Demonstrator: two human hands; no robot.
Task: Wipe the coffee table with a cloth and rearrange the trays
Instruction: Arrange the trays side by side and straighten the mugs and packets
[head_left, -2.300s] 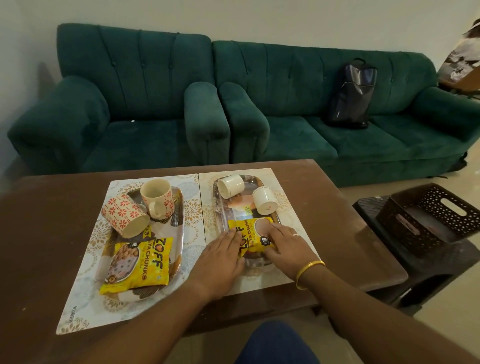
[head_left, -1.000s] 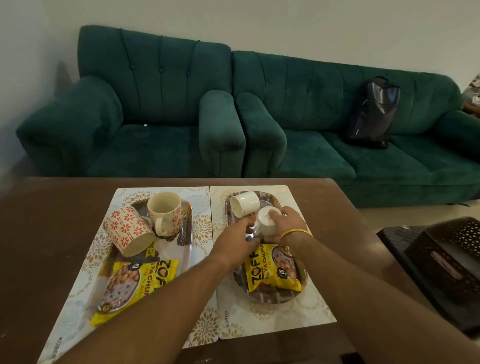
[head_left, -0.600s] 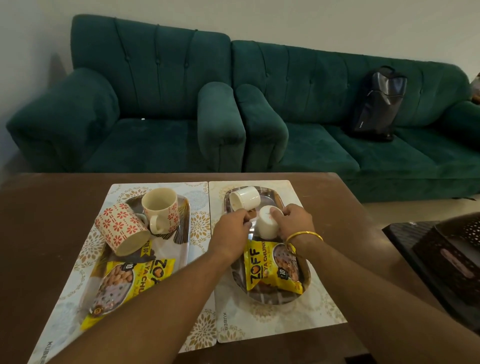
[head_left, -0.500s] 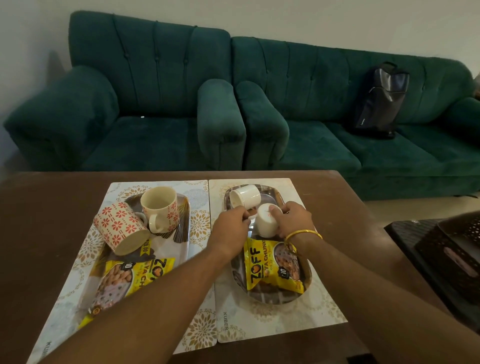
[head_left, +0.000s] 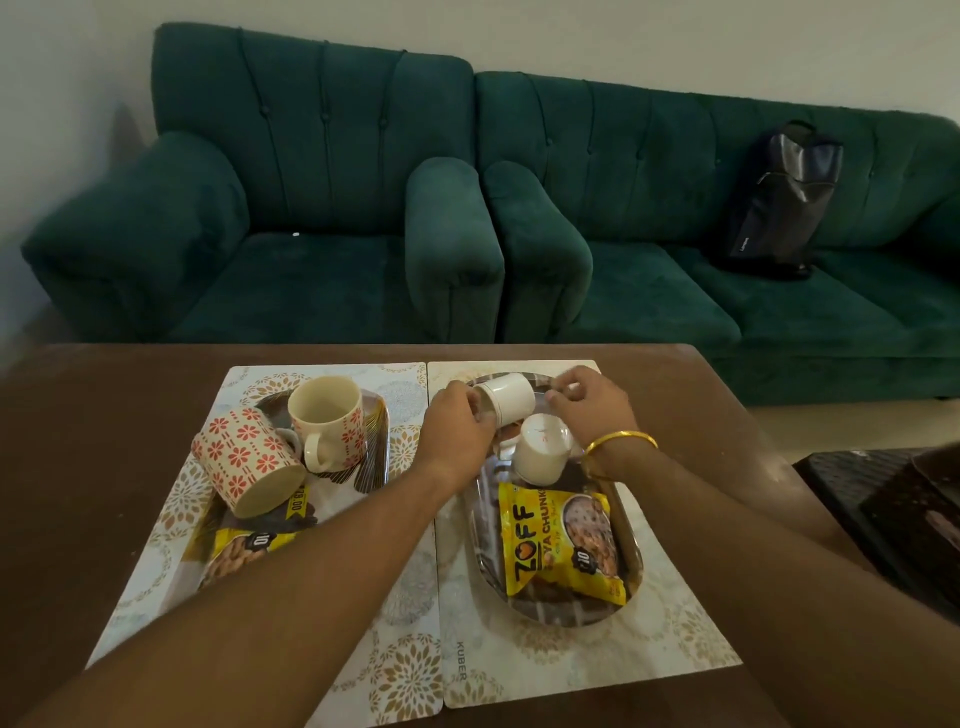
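Observation:
Two steel trays sit on patterned placemats on the brown coffee table (head_left: 104, 415). The right tray (head_left: 480, 525) holds a yellow snack packet (head_left: 563, 545), a white cup (head_left: 540, 457) standing mouth down, and a second white cup (head_left: 509, 397) lying on its side at the far end. My left hand (head_left: 457, 428) grips that far cup at its mouth. My right hand (head_left: 592, 410) holds its base end. The left tray (head_left: 375, 457) carries an upright floral mug (head_left: 327, 418), a tipped floral mug (head_left: 241, 462) and another yellow packet (head_left: 241, 548). No cloth is in view.
A green armchair (head_left: 291, 208) and a green sofa (head_left: 675, 218) stand behind the table, with a black backpack (head_left: 779, 202) on the sofa. A dark perforated basket on a stool (head_left: 893, 509) is at the right edge.
Both hands left the snack packet, set the near white cup mouth down, then moved farther back onto the other white cup lying on its side.

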